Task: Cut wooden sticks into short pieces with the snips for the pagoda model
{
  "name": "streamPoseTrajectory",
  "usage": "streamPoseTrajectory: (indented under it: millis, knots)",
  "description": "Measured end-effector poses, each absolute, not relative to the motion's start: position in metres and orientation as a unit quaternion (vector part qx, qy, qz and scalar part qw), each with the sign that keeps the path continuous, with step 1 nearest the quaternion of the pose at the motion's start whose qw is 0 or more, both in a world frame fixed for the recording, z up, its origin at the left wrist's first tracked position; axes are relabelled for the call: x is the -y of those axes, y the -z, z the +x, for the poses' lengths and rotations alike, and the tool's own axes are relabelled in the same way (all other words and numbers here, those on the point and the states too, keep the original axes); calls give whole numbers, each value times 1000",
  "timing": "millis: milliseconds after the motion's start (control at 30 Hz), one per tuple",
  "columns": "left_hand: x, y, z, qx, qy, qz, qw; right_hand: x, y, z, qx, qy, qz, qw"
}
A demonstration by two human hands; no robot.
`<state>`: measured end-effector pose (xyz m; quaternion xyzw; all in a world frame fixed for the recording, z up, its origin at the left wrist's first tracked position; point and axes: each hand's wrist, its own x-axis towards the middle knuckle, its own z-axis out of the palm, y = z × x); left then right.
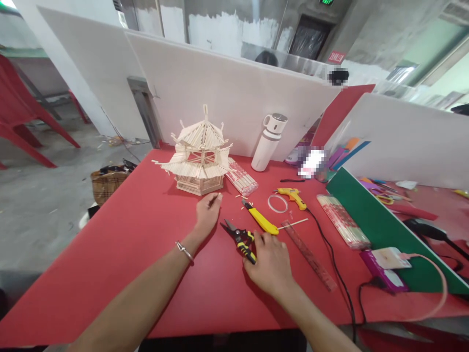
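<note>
A small pagoda model (200, 154) made of pale wooden sticks stands on the red table (139, 254). My left hand (207, 213) lies just in front of its base, fingers pinched on a short dark stick. My right hand (269, 261) rests on the table and grips the yellow-and-black handles of a pair of cutters (240, 239), whose dark blades point left. A yellow utility knife (261, 218) lies just beyond the cutters. A thin wooden stick (293, 224) lies to its right.
A white bottle (268, 142) stands by the white partition. Two packs of sticks (242, 177) (342, 221), a yellow glue gun (292, 196) with a black cord, a tape ring (277, 203), a ruler (309, 254) and a phone (386, 268) lie around. A basket (106, 183) sits on the floor.
</note>
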<state>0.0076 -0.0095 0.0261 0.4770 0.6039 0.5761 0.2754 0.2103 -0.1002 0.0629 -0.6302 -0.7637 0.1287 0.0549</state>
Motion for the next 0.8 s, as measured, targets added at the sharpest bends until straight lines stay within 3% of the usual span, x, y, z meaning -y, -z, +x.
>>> streamPoseTrajectory:
  millis: [200, 400, 567, 800]
  knots:
    - [23, -28, 13, -606, -491, 574, 249, 105, -62, 203, 804, -134, -571, 101]
    - [26, -26, 14, -624, -448, 601, 224, 55, -61, 221, 769, -29, -629, 105]
    - [25, -29, 7, -637, -437, 606, 188, 40, -46, 231, 767, -56, -635, 70]
    - [22, -25, 10, -631, -439, 613, 183, 50, -33, 263, 718, -71, -678, 140]
